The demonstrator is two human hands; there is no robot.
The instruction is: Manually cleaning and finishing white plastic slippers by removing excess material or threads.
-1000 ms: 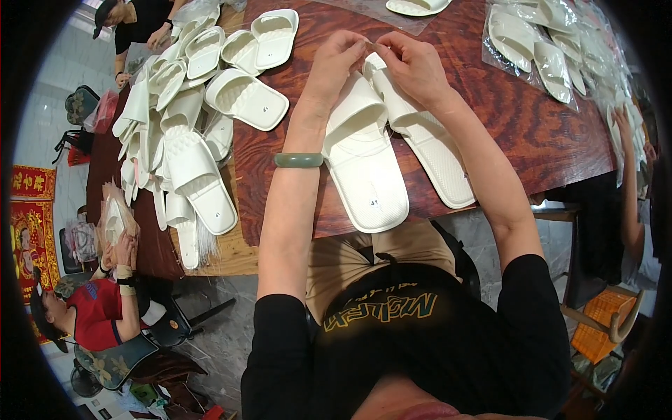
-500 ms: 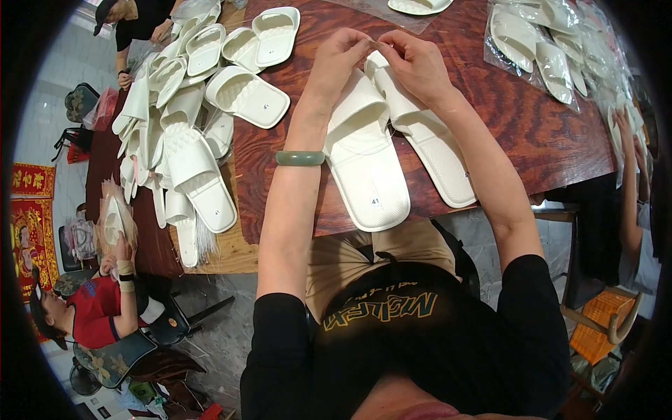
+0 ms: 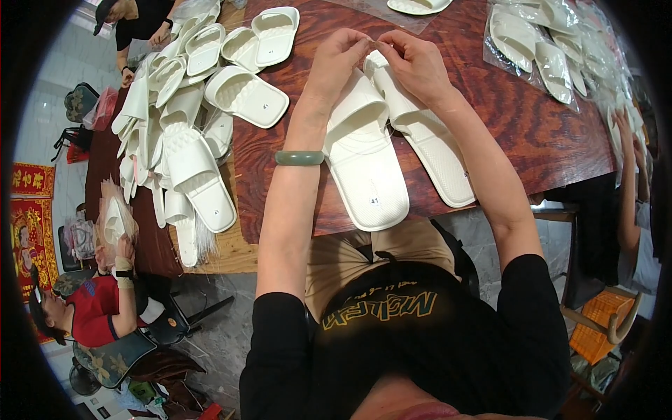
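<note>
A pair of white slippers lies side by side at the table's near edge: the left slipper [image 3: 369, 185] and the right slipper [image 3: 437, 157], toes pointing away from me. Just beyond their toes, my left hand [image 3: 339, 59] and my right hand [image 3: 416, 66] meet, thumbs and forefingers pinched fingertip to fingertip. What they pinch is too fine to make out. A faint thin line curves over the left slipper's insole below its strap. My left wrist wears a green bangle [image 3: 299, 157]. The right forearm passes over the edge of the right slipper.
A heap of white slippers [image 3: 203, 164] fills the table's left side, with a bundle of thin white strands [image 3: 205, 241] beside it. Slippers in clear bags [image 3: 539, 49] lie at right. Co-workers sit left [image 3: 105, 308], far left [image 3: 140, 24] and right [image 3: 633, 203].
My hands stay pinched in nearly the same place. The left slipper has shifted very slightly. At left, the co-worker in red has moved their hands on a clear bag.
</note>
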